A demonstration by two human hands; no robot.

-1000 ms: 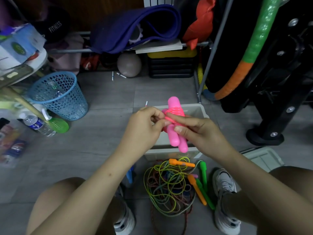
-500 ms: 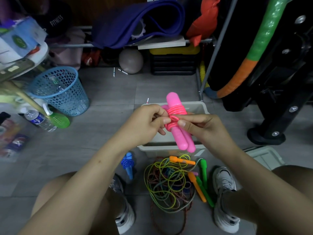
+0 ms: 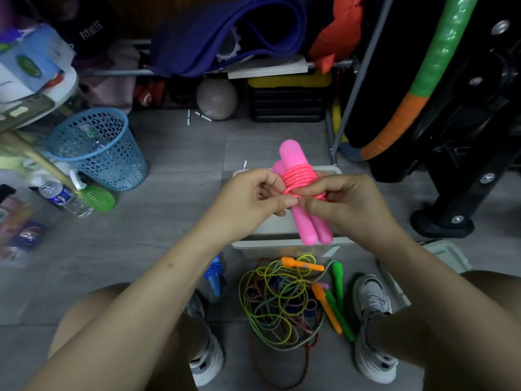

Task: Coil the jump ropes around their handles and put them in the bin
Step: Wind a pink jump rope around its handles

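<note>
Both hands hold a pink jump rope (image 3: 298,176) above the white bin (image 3: 282,246); its cord is wound in tight coils round the two pink handles. My left hand (image 3: 253,198) pinches the cord at the lower edge of the coil. My right hand (image 3: 346,204) grips the handles and coil from the right. On the floor between my feet lies a tangle of loose ropes (image 3: 279,303) with orange handles (image 3: 327,309) and green handles (image 3: 338,289). A coiled blue rope (image 3: 214,275) lies left of the pile.
A blue mesh basket (image 3: 98,148) stands at the left with bottles (image 3: 67,198) beside it. A white lid (image 3: 448,255) lies at the right. A black machine base (image 3: 442,224) and a metal rack leg (image 3: 352,88) stand behind the bin. My shoes (image 3: 372,328) flank the rope pile.
The pink bundle has tilted and the coil has grown tighter. My fingers have shifted along the cord end at the coil's lower edge. The view has dropped slightly.
</note>
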